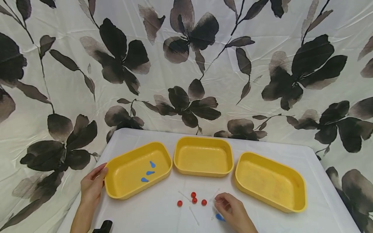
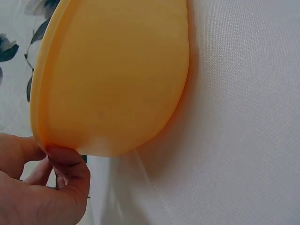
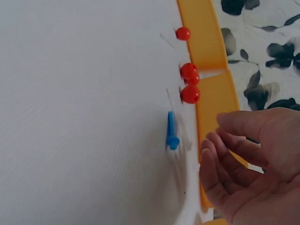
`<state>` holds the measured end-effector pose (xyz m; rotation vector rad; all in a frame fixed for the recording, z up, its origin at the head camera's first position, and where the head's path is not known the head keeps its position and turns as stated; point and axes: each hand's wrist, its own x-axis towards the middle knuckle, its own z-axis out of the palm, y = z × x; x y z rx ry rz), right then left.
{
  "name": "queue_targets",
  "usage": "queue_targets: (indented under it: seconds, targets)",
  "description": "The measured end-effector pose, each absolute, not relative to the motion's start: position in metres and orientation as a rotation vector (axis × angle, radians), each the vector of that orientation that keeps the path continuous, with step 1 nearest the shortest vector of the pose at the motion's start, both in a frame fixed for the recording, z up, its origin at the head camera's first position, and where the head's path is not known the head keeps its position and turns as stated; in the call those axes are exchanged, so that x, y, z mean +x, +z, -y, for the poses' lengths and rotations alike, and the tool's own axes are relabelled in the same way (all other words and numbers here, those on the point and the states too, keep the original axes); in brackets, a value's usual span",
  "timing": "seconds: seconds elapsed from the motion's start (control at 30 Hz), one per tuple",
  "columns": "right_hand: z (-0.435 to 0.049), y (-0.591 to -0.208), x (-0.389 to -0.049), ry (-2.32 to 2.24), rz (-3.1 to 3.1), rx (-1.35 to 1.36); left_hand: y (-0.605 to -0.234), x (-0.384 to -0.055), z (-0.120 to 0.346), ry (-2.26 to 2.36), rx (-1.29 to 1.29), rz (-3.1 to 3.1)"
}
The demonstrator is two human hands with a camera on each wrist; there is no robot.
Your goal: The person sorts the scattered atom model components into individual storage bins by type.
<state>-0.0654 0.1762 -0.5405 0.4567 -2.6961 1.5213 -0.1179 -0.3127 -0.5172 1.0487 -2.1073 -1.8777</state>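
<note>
My left hand point(image 1: 91, 186) pinches the outer end of the left yellow tray point(image 1: 116, 194) at its rim. The left wrist view has thumb and fingers of this hand point(image 2: 47, 183) at the edge of the tray point(image 2: 117, 79). Blue tapered pegs, such as this peg point(image 1: 150, 173), lie inside that tray. Over the white cloth, my right hand point(image 1: 231, 210) has loosely bent fingers with nothing between them. Just below it lies another blue peg point(image 1: 220, 217), with a flared end in the right wrist view. Several red beads point(image 1: 194, 200) and thin white sticks point(image 1: 194, 216) lie left of this hand.
A middle yellow tray point(image 1: 204, 173) and a right yellow tray point(image 1: 271, 200) stand along the back of the white-covered table point(image 1: 140, 213). Behind them hangs a flowered cloth point(image 1: 163, 129). A black object point(image 1: 104, 226) shows at the front left edge.
</note>
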Motion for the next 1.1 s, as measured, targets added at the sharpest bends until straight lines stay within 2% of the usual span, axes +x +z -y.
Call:
queue_targets:
  seconds: [0.33,0.67,1.1]
  targets:
    - [-0.189,-0.539,-0.064,1.525,2.922,0.509,-0.516,-0.117,0.315,-1.872,1.047,2.115]
    - [-0.195,-0.546,-0.059,1.569,2.924,0.680,-0.517,-0.116,0.314,-1.890,1.032,2.097]
    - [-0.195,-0.547,-0.061,1.593,2.870,0.768,-0.518,-0.117,0.314,-1.904,1.024,2.081]
